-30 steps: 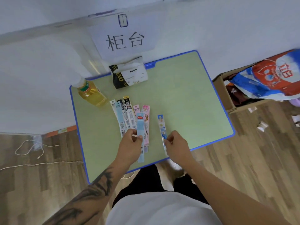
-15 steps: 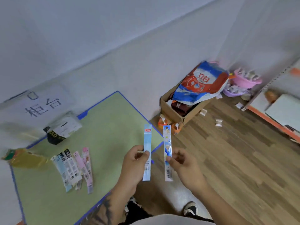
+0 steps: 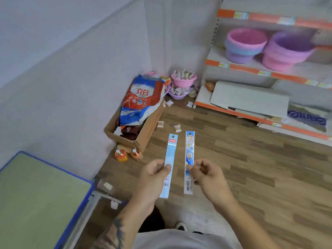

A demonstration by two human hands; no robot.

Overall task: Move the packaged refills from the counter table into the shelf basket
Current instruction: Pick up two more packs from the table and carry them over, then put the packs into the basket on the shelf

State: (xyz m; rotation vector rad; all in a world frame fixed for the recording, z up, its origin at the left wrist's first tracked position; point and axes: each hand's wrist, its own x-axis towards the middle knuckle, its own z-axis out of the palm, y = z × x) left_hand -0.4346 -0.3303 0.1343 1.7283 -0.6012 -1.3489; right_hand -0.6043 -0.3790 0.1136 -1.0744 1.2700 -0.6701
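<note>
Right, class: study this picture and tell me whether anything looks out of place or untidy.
Yes. Small white packets lie scattered on the wooden floor beside the cardboard box, and two orange bottles lie on the floor at its corner rather than on the shelf.

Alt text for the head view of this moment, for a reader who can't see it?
The left hand pinches a pale blue packaged refill strip and the right hand a cartoon-printed blue one, both upright above the wood floor, facing a shelf with pink and purple baskets.

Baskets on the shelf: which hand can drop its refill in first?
Probably the right hand. It pinches the cartoon refill on the side nearer the shelf baskets, up at the right. The left hand with the plain blue refill sits farther away.
</note>
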